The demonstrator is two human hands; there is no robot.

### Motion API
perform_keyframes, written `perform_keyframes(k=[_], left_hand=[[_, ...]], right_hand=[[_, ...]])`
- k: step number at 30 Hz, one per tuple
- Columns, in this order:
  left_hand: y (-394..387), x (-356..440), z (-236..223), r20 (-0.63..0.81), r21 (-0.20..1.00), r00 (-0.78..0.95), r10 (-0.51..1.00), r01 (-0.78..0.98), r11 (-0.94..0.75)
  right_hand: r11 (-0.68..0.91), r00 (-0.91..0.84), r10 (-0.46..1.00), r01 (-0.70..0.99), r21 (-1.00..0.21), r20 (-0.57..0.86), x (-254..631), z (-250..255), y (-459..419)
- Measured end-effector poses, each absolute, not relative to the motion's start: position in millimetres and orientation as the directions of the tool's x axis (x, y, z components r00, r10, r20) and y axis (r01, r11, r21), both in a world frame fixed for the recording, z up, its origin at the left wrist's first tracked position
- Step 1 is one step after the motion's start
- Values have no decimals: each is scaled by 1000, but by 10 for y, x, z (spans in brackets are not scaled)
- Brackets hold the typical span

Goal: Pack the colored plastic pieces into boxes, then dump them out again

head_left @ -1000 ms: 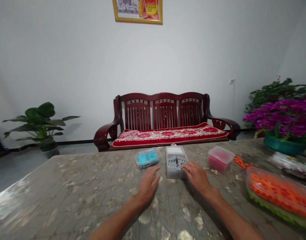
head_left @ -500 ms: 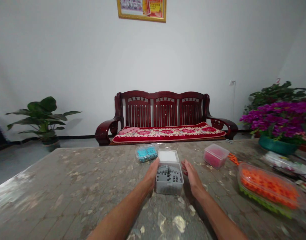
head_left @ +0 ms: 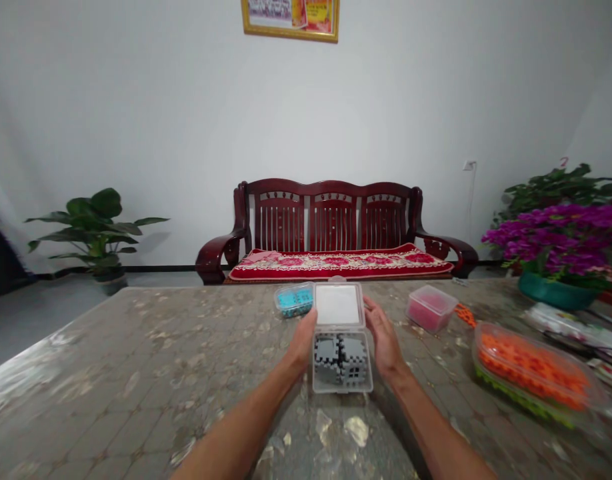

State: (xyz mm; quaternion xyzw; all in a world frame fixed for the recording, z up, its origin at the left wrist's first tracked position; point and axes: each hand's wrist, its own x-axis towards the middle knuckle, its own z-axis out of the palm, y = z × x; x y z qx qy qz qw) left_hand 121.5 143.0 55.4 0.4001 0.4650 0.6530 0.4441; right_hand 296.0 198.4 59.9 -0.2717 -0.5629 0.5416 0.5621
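A clear plastic box (head_left: 342,360) with grey and black notched pieces inside is raised off the table, its hinged lid standing open behind it. My left hand (head_left: 303,341) presses its left side and my right hand (head_left: 383,337) presses its right side, so both hands hold the box between them. The box is tilted toward me, so its contents show.
On the marbled table (head_left: 136,373) stand a small box of blue pieces (head_left: 293,299), a pink-filled box (head_left: 431,307), and a long tray of orange pieces (head_left: 531,373) at right. Purple flowers in a green pot (head_left: 561,250) stand far right. A wooden bench stands behind.
Both hands went from resting on the table beside the box to gripping its sides. The box has been pulled nearer, lifted and tilted toward me.
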Motion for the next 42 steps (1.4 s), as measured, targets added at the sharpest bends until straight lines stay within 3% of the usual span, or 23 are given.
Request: perform_keyframes(k=[11,15,18,22,26,33,42], left_hand=[[1751,1150,563,250,967,-438,864,60,-249],[1674,1096,540,233,971,-349,908,132,-198],[1558,1006,547,236,949,-239,942,263,-171],[1441,918,611,260,866,-88,962,462,-192],[1364,949,679,287,772,30,957,585,-250],[1262,945,633,273,497,298,915,771,-399],[1245,983,560,357,288,345,868,843,-453]], right_hand=[[327,-109,926,-244,-913,361,2667,663,2379],[263,-230,920,-237,-935,317,2823,741,2426],[338,-408,847,-85,-937,342,3014,789,2373],[524,-611,706,113,-844,357,3142,787,2305],[699,-805,544,279,-659,236,3121,692,2295],[799,-845,491,340,-495,212,3126,641,2266],[879,-846,444,345,-330,297,3097,625,2176]])
